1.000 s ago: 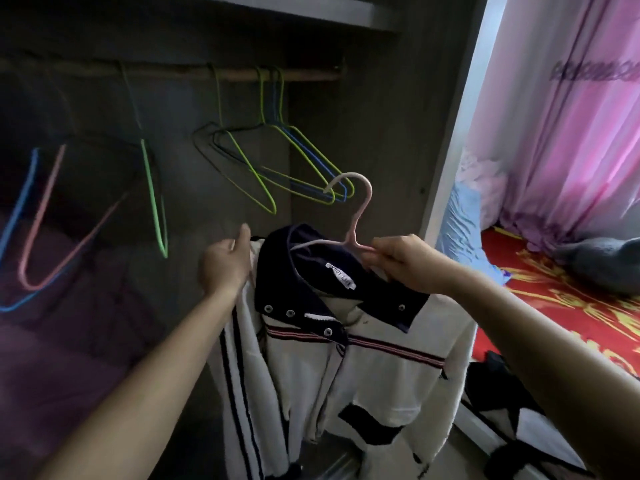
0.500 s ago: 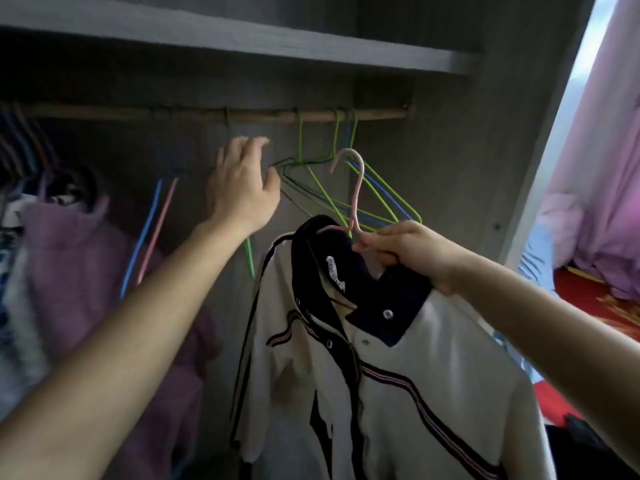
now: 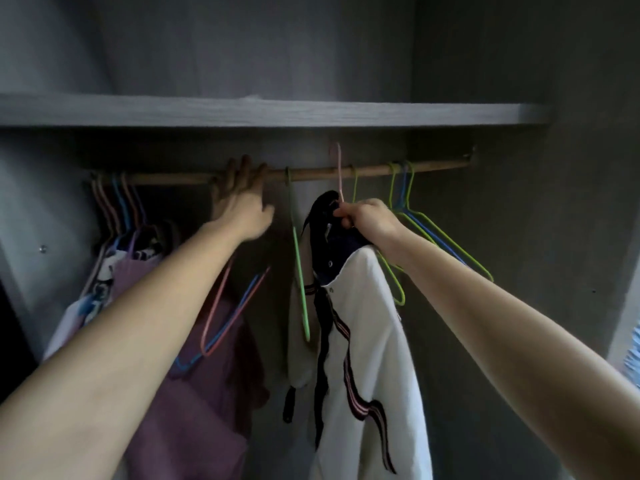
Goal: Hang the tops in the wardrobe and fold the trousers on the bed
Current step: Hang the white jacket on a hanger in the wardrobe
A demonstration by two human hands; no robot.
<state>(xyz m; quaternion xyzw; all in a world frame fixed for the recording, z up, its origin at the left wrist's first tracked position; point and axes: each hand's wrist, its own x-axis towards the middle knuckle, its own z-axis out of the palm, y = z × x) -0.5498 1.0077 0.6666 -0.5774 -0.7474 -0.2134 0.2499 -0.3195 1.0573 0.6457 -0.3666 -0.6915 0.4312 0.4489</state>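
While the person is reaching into a grey wardrobe (image 3: 519, 116), the right hand (image 3: 367, 220) is pinching the neck of a pink hanger (image 3: 340, 174), fingers curled tight around it. The hanger's hook is rising just above the wooden rail (image 3: 329, 174), though whether it is resting on the rail is unclear. A white top (image 3: 367, 341) with a dark collar and striped trim is hanging from it, below the rail. The left hand (image 3: 242, 202) is lying over the rail, fingers loosely draped. Empty green and blue hangers (image 3: 415, 220) are hanging to the right. A purple garment (image 3: 207, 393) is hanging at left. No readable writing is showing.
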